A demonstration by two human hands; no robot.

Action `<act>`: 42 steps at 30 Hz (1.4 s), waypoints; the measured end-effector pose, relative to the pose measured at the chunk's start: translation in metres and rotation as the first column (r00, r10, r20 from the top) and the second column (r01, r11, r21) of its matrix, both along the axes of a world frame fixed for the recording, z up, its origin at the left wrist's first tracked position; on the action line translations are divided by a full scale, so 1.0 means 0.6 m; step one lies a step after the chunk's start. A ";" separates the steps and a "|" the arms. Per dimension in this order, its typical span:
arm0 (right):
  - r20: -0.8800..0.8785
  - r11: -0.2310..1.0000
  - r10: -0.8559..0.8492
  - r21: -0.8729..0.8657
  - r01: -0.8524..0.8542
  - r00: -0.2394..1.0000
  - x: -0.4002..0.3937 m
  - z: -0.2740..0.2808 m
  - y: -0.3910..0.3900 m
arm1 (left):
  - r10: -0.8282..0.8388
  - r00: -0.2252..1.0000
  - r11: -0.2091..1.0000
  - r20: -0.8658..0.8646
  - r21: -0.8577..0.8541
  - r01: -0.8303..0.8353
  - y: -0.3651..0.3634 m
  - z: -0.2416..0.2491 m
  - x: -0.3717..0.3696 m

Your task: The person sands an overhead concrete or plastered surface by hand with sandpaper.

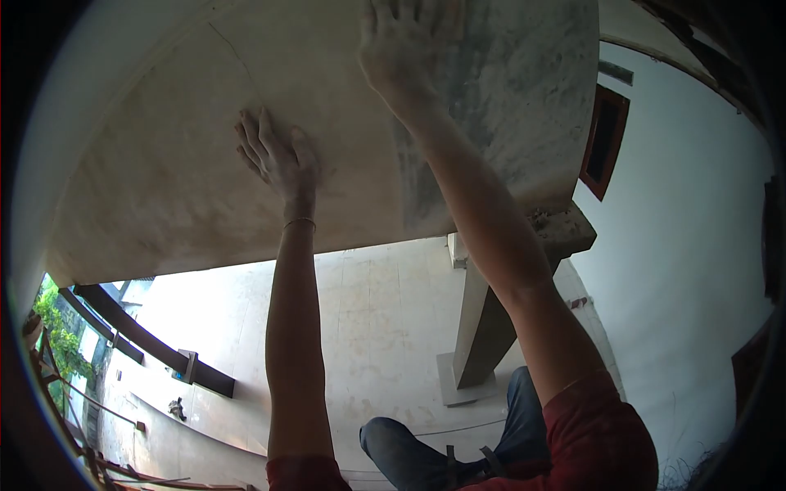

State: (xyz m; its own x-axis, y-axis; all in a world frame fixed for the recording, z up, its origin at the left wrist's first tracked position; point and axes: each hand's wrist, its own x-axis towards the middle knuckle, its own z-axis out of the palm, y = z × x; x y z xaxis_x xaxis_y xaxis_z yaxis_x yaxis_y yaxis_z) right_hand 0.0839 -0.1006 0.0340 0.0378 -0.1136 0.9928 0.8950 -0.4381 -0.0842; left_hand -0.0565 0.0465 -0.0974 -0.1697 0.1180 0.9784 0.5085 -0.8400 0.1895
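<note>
My left hand point(277, 157) lies flat with its fingers apart on a pale, curved plastered surface point(164, 164) close in front of me, and holds nothing. A thin bracelet sits on that wrist. My right hand point(403, 42) reaches higher on the same surface, at the border of a darker grey, damp-looking patch point(516, 98). Its fingertips are cut off by the top of the frame. A small orange sliver point(457, 10) shows beside them, and I cannot tell whether the hand grips it.
Far below are a pale tiled floor point(368, 311) and a concrete column point(483, 327) on a square base. A white wall point(679, 270) with a dark red window frame point(606, 141) stands at the right. My jeans leg and sandal point(434, 460) hang below; dark beams point(155, 348) and greenery sit lower left.
</note>
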 end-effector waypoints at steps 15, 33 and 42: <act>-0.801 0.393 0.122 -0.503 -0.770 0.586 -0.164 -0.877 -0.300 | 0.022 1.000 1.000 0.015 -0.009 -0.021 0.012 -0.006 0.005; -0.809 0.774 0.103 0.430 -0.464 -0.579 0.019 -0.924 -0.846 | -0.813 0.288 0.313 -0.506 -0.797 -0.517 -0.235 -0.727 -0.265; -0.397 0.368 0.280 0.885 -0.284 -0.874 -0.084 -0.863 -0.730 | -0.810 0.575 -0.160 0.112 -0.986 -0.034 -0.526 -0.670 -0.352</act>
State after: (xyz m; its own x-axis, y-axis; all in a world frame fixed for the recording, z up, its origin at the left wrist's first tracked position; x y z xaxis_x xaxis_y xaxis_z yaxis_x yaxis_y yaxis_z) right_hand 0.0336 -0.5388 -0.4840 0.3906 0.8490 -0.3559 -0.6910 0.0150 -0.7227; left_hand -0.2678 -0.2690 -0.4992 0.6978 0.6701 -0.2530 0.4763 -0.1704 0.8626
